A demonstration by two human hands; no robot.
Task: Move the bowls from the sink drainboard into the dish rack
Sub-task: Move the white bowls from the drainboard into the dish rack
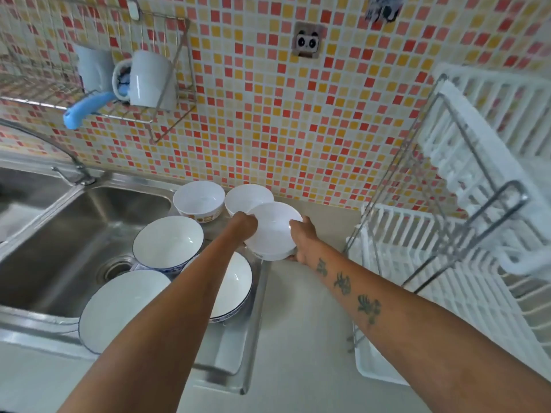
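Nearest the camera, two bare forearms are extended across the pale tabletop [298, 338] toward the wall, the right one marked with dark tattoos. A small plain white bowl [272, 231] is held between the left hand [246, 223] and the right hand [302, 241], apparently lifted and tilted just past the drainboard's right edge; two hands are probably used because the bowl may be wet and slippery. The left fingers are curled against its left rim, while the right fingers are wrapped under its base, so both hands are closed on the same bowl. It appears glossy, smooth and undecorated, with a low foot ring. Five more bowls are left on the steel drainboard [235, 347]: a patterned bowl [199, 201] and a plain white one [246, 195] by the wall, and three larger blue-rimmed bowls [168, 242] nearer the camera, partly hidden by the left arm. They have presumably been set there, beside the sink basin [74, 234], to drain. The white dish rack [447, 257] stands to the right, apparently empty where visible, so the task is judged barely begun.
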